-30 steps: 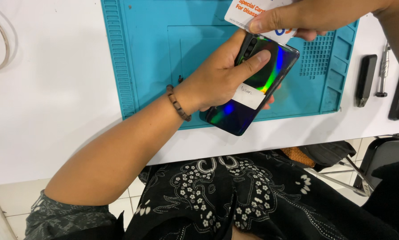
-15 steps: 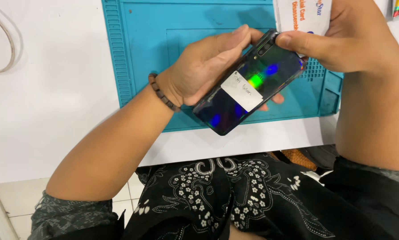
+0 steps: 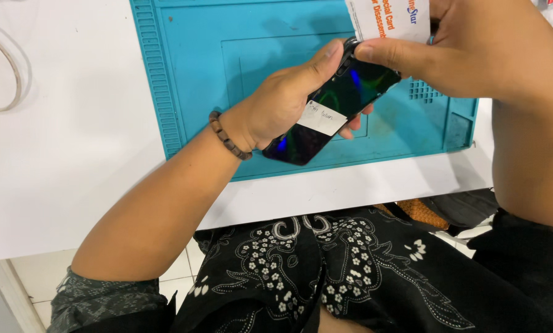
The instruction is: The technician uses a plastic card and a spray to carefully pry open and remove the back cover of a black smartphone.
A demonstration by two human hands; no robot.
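1. Far left, a pale cable [image 3: 10, 68] loops on the white table [image 3: 73, 160], well apart from the action.
2. Next along is the blue mat [image 3: 190, 74], with the work going on just above it rather than on it.
3. The left hand [image 3: 282, 102], a bead bracelet [image 3: 227, 137] on its wrist, is wrapped round the phone [image 3: 363, 86]. The thumb runs up one long edge and the fingers curl underneath.
4. The phone is held tilted in the air over the mat, glossy dark back facing up, with a white label [image 3: 321, 118] stuck across it.
5. At the phone's top end, a white card [image 3: 390, 18] comes down edge-first to the upper corner. Whether it has slipped into a seam, I cannot tell.
6. The right hand [image 3: 474, 55] pinches that card, its thumb pressed against the phone's top edge.
7. My read is that the card is being worked at the rim of the back cover.
8. Any further push calls for a firm left-hand hold and a shallow card angle, so the edge slides along the rim instead of skidding off the glossy back.
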